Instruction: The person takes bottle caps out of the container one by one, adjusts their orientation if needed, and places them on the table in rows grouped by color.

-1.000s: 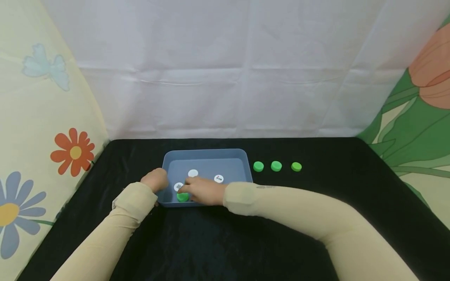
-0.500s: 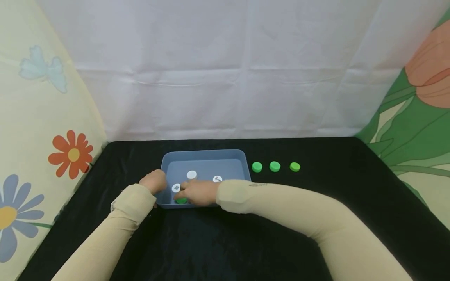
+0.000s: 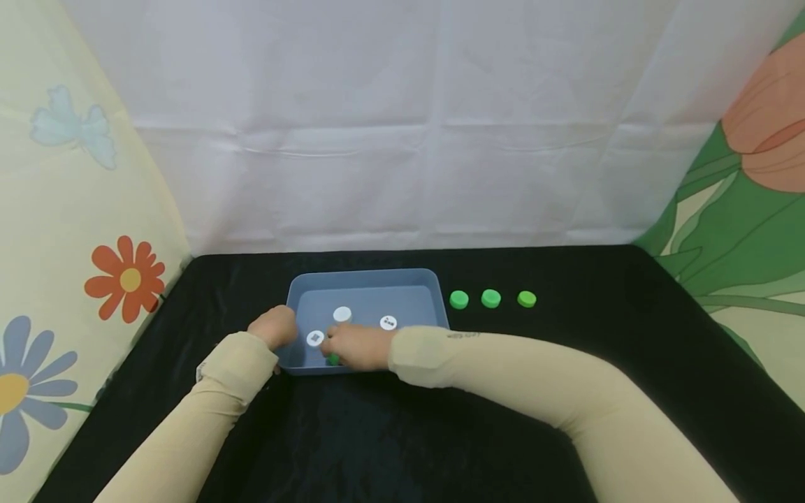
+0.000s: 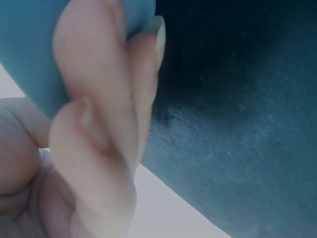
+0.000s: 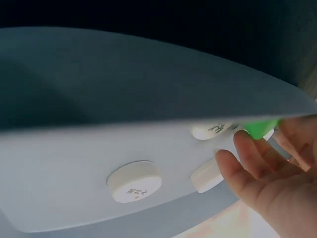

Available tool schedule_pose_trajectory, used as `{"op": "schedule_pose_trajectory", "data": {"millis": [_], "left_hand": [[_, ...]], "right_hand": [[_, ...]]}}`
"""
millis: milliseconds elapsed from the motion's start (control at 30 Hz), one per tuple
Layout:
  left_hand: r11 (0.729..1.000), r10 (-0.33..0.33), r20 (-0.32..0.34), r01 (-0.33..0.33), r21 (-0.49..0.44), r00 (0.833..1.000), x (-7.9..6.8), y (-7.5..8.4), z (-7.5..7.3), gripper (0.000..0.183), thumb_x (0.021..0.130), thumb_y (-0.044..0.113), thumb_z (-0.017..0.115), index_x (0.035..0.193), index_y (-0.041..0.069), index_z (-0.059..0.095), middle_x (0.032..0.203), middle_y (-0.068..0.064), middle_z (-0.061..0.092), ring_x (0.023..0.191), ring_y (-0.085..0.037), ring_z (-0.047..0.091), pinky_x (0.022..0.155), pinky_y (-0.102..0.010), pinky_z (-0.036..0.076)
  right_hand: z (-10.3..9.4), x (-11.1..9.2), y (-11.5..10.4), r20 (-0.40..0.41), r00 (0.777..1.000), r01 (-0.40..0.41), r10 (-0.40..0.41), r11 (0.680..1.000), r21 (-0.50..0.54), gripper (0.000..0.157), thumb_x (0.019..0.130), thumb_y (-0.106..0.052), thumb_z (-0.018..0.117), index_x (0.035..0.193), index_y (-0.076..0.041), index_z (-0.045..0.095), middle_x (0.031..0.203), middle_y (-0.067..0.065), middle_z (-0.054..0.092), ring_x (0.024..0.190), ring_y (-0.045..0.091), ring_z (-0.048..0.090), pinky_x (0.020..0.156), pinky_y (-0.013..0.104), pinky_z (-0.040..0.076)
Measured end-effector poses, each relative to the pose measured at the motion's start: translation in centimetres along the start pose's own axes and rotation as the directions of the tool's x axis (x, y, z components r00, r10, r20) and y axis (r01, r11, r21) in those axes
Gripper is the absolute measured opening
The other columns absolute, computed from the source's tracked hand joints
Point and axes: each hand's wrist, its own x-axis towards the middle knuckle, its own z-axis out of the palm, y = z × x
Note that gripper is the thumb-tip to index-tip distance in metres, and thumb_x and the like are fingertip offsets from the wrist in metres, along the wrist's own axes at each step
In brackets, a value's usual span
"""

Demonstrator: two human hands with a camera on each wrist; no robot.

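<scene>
My left hand grips the left rim of the blue-grey tray; in the left wrist view its fingers lie curled against the tray wall. Inside the tray's front part, my right hand pinches a green bottle cap, mostly covered by the fingers in the head view. The right wrist view shows this green cap at the fingertips. Around that hand lie a white cap with a printed square, a plain-looking white cap and a white cap with small dark marks.
Three green caps stand in a row right of the tray: a left one, a middle one and a yellower right one. Black cloth covers the table. A white curtain hangs behind, with flower-printed cloth at the sides.
My right fingers have closed in on the green cap in the tray, which has shifted slightly right and is now more covered. My left hand keeps its place on the rim.
</scene>
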Motion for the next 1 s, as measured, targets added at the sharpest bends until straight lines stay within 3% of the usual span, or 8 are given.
{"op": "schedule_pose_trajectory", "data": {"millis": [367,733,1000], "left_hand": [[1.0,-0.009,0.01,0.009,0.025,1.0,1.1,-0.5,0.3,0.008,0.09,-0.005,0.049,0.085,-0.006,0.056,0.084,-0.019,0.054,0.07,-0.029,0.058,0.053,-0.035,0.054],[1.0,-0.011,-0.004,0.011,0.018,1.0,0.1,-0.1,0.0,0.01,0.091,-0.004,0.049,0.092,-0.01,0.056,0.089,-0.021,0.054,0.075,-0.031,0.059,0.057,-0.037,0.056],[1.0,-0.023,-0.007,0.023,0.005,1.0,0.2,0.0,0.2,0.011,0.091,-0.005,0.05,0.097,-0.012,0.056,0.091,-0.022,0.054,0.076,-0.032,0.06,0.055,-0.037,0.056]], "right_hand": [[0.0,-0.5,0.0,-0.053,0.998,-0.024,0.024,1.0,-0.014,0.019,0.092,-0.004,0.064,0.109,-0.009,0.07,0.098,0.003,0.063,0.086,0.009,0.058,0.068,0.014,0.045],[-1.0,-2.1,0.3,-0.073,0.995,-0.063,0.069,0.994,0.087,0.03,0.096,-0.012,0.063,0.125,-0.006,0.062,0.115,0.007,0.06,0.105,0.014,0.058,0.089,0.019,0.047],[-1.4,-4.3,1.1,-0.127,0.991,-0.028,0.041,0.994,0.107,0.029,0.094,-0.009,0.063,0.122,-0.003,0.061,0.113,0.008,0.059,0.103,0.018,0.058,0.088,0.024,0.048]]}}
